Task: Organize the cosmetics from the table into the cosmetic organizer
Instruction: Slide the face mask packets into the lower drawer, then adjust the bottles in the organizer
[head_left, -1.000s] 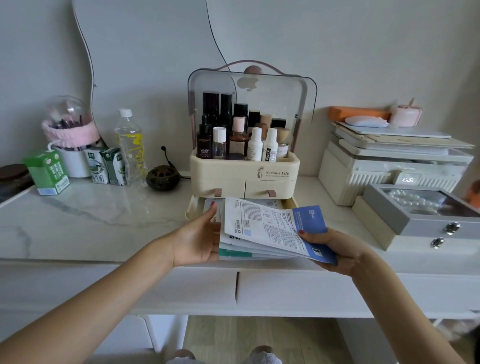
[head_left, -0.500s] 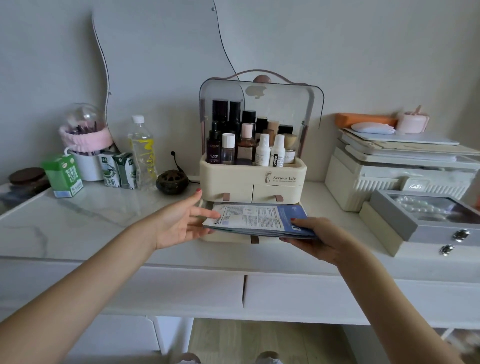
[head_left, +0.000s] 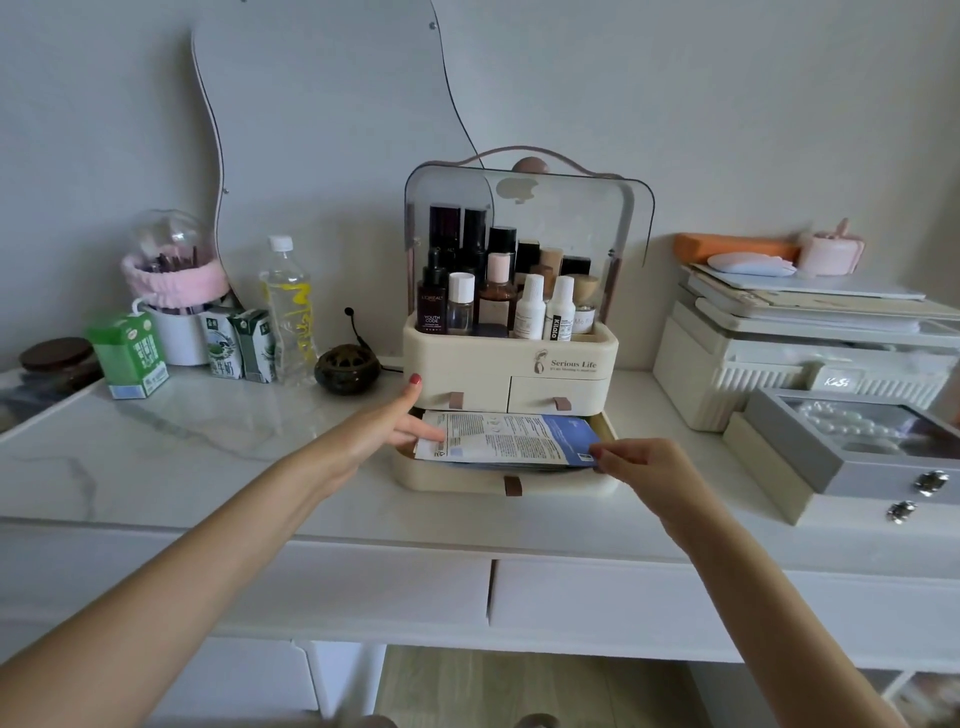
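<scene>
A cream cosmetic organizer (head_left: 511, 364) stands at the back middle of the white table, its clear lid raised and several bottles (head_left: 498, 291) upright in the top tray. Its wide bottom drawer (head_left: 506, 483) is pulled out. A stack of flat face mask packets (head_left: 506, 439), white and blue, lies in that drawer. My left hand (head_left: 387, 428) rests with spread fingers on the stack's left end. My right hand (head_left: 636, 460) pinches the stack's front right corner.
Left of the organizer are a dark incense burner (head_left: 347, 370), a water bottle (head_left: 288, 312), milk cartons (head_left: 130, 353) and a brush holder (head_left: 174, 291). To the right stand a white storage box (head_left: 800, 374) and a grey jewellery box (head_left: 852, 441). A wavy mirror (head_left: 322, 130) leans behind.
The packet stack has gone from held above the table edge to lying flat inside the pulled-out bottom drawer. Both hands followed it forward, and the view moved closer.
</scene>
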